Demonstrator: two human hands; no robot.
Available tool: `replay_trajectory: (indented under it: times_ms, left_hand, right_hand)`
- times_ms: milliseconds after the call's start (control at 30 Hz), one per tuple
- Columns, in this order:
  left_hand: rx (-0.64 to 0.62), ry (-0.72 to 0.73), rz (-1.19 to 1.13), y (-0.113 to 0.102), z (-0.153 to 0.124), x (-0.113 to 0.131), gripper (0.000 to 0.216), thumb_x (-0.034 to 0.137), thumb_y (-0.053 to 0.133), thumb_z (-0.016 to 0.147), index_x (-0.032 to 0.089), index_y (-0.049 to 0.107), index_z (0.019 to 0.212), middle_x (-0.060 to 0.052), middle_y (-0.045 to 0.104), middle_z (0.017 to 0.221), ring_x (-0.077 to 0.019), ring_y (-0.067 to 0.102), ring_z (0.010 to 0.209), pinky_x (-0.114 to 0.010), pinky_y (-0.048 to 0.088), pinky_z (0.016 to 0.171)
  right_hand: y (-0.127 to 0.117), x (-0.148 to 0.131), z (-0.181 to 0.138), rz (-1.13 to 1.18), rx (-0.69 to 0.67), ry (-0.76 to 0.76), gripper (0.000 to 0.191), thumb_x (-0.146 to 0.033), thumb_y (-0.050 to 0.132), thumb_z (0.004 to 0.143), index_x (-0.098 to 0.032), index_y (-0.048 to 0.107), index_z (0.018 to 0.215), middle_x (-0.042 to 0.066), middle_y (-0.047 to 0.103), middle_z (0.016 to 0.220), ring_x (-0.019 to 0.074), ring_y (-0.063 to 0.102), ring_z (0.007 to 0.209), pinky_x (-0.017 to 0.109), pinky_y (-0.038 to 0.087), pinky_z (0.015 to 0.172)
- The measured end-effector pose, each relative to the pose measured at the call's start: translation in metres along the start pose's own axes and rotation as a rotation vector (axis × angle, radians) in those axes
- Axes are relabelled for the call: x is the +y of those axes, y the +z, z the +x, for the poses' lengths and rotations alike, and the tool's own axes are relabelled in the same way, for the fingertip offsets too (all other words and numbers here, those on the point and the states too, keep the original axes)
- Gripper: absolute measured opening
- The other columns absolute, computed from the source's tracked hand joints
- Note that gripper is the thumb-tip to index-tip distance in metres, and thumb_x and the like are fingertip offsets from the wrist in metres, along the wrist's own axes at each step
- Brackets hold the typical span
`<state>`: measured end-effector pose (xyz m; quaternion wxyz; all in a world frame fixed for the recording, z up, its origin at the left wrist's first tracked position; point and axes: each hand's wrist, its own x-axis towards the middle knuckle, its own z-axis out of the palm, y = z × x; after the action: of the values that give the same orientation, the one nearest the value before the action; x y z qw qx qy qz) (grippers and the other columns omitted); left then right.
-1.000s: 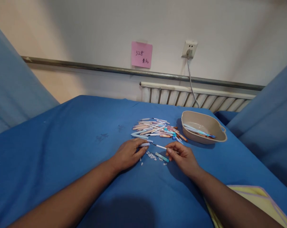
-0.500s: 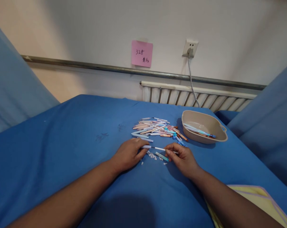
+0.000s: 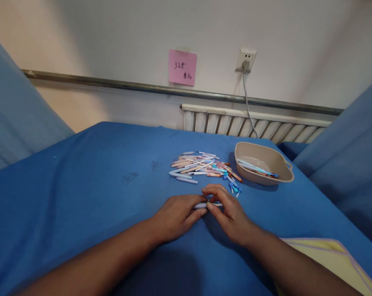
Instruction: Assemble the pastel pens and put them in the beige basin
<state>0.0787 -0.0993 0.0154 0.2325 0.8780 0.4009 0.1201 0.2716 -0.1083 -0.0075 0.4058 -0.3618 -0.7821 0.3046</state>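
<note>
Left hand (image 3: 180, 214) pinches the lavender barrel (image 3: 199, 206) over the blue worktop (image 3: 96, 172), in front of the pen pile (image 3: 198, 163); right hand (image 3: 232, 218) is closed on the white refill (image 3: 218, 204) at the barrel's end, so I'd keep both coaxial, grip light, no side load.

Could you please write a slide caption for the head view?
Left hand holds a pale pen barrel, right hand a white rod, near a pile of pen parts and a beige basin.
</note>
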Motion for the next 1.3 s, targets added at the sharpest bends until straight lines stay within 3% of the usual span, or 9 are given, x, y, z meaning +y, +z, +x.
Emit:
replay_trajectory:
  times_ms: [200, 300, 400, 500, 700, 900, 1100, 1200, 1300]
  left_hand:
    - [-0.03, 0.02, -0.195, 0.002, -0.001, 0.003, 0.032, 0.037, 0.035, 0.095, 0.025, 0.054, 0.118, -0.003, 0.063, 0.116, -0.0189, 0.059, 0.103, -0.028, 0.043, 0.088]
    - [-0.028, -0.026, -0.295, 0.0, 0.002, 0.0, 0.03, 0.037, 0.035, 0.095, 0.022, 0.058, 0.105, -0.001, 0.065, 0.096, -0.0164, 0.059, 0.087, -0.025, 0.045, 0.077]
    - [0.001, -0.096, -0.389, -0.002, 0.005, -0.007, 0.031, 0.04, 0.036, 0.094, 0.019, 0.059, 0.097, 0.001, 0.06, 0.08, -0.0138, 0.054, 0.074, -0.022, 0.043, 0.066]
    - [0.07, -0.151, -0.516, -0.002, 0.008, -0.016, 0.03, 0.041, 0.041, 0.091, 0.017, 0.057, 0.091, 0.002, 0.053, 0.072, -0.0113, 0.048, 0.064, -0.021, 0.04, 0.059]
    - [0.177, -0.236, -0.747, 0.005, 0.013, -0.028, 0.03, 0.041, 0.051, 0.086, 0.014, 0.057, 0.099, 0.003, 0.051, 0.069, -0.0085, 0.044, 0.056, -0.019, 0.037, 0.052]
    - [0.193, -0.272, -0.765, 0.007, 0.016, -0.033, 0.038, 0.045, 0.053, 0.084, 0.013, 0.06, 0.104, 0.001, 0.053, 0.07, -0.0082, 0.045, 0.055, -0.019, 0.036, 0.05]
    - [0.197, -0.222, -0.577, 0.0, 0.012, -0.028, 0.035, 0.043, 0.05, 0.086, 0.016, 0.066, 0.1, 0.0, 0.062, 0.075, -0.0129, 0.054, 0.066, -0.022, 0.042, 0.06]
    - [0.182, -0.135, -0.455, -0.003, 0.01, -0.023, 0.031, 0.04, 0.047, 0.088, 0.018, 0.067, 0.098, -0.001, 0.067, 0.087, -0.0166, 0.058, 0.08, -0.024, 0.045, 0.073]
    - [0.152, -0.082, -0.393, -0.003, 0.008, -0.02, 0.031, 0.038, 0.044, 0.09, 0.02, 0.066, 0.102, -0.002, 0.069, 0.094, -0.018, 0.06, 0.087, -0.026, 0.045, 0.078]
  right_hand:
    - [-0.005, -0.013, -0.004, 0.155, -0.129, 0.08, 0.048, -0.036, 0.041, 0.093, -0.023, 0.031, 0.138, 0.009, 0.041, 0.138, 0.0219, 0.04, 0.125, 0.039, 0.036, 0.102]
    - [-0.005, 0.007, 0.002, 0.273, 0.093, 0.177, 0.039, -0.04, 0.032, 0.095, -0.023, 0.043, 0.128, 0.01, 0.053, 0.127, 0.0221, 0.05, 0.116, 0.039, 0.042, 0.094]
    - [-0.005, 0.031, 0.009, 0.217, 0.235, 0.323, 0.028, -0.041, 0.049, 0.087, -0.02, 0.057, 0.104, 0.007, 0.065, 0.1, 0.0204, 0.06, 0.09, 0.034, 0.047, 0.078]
    - [-0.007, 0.042, 0.012, -0.018, 0.156, 0.318, 0.016, -0.031, 0.057, 0.082, -0.019, 0.061, 0.093, 0.003, 0.064, 0.083, 0.0167, 0.058, 0.075, 0.03, 0.045, 0.07]
    - [-0.009, 0.026, 0.009, -0.459, -0.146, 0.182, 0.014, -0.016, 0.057, 0.08, -0.019, 0.06, 0.094, 0.006, 0.064, 0.089, 0.019, 0.057, 0.083, 0.03, 0.042, 0.073]
    - [-0.012, 0.022, 0.008, -0.593, -0.161, 0.176, 0.021, -0.012, 0.051, 0.081, -0.017, 0.059, 0.1, 0.01, 0.064, 0.094, 0.0229, 0.057, 0.091, 0.034, 0.042, 0.08]
    - [-0.009, 0.033, 0.017, 0.164, 0.24, 0.371, 0.032, -0.029, 0.056, 0.079, -0.018, 0.053, 0.109, 0.002, 0.06, 0.078, 0.0147, 0.058, 0.063, 0.029, 0.048, 0.06]
    - [-0.012, 0.03, 0.021, 0.621, 0.33, 0.454, 0.041, -0.038, 0.069, 0.069, -0.019, 0.054, 0.102, 0.0, 0.06, 0.077, 0.013, 0.06, 0.061, 0.028, 0.05, 0.059]
    - [-0.014, 0.026, 0.022, 0.805, 0.351, 0.488, 0.044, -0.038, 0.077, 0.061, -0.018, 0.057, 0.093, 0.0, 0.062, 0.075, 0.0132, 0.062, 0.063, 0.028, 0.051, 0.062]
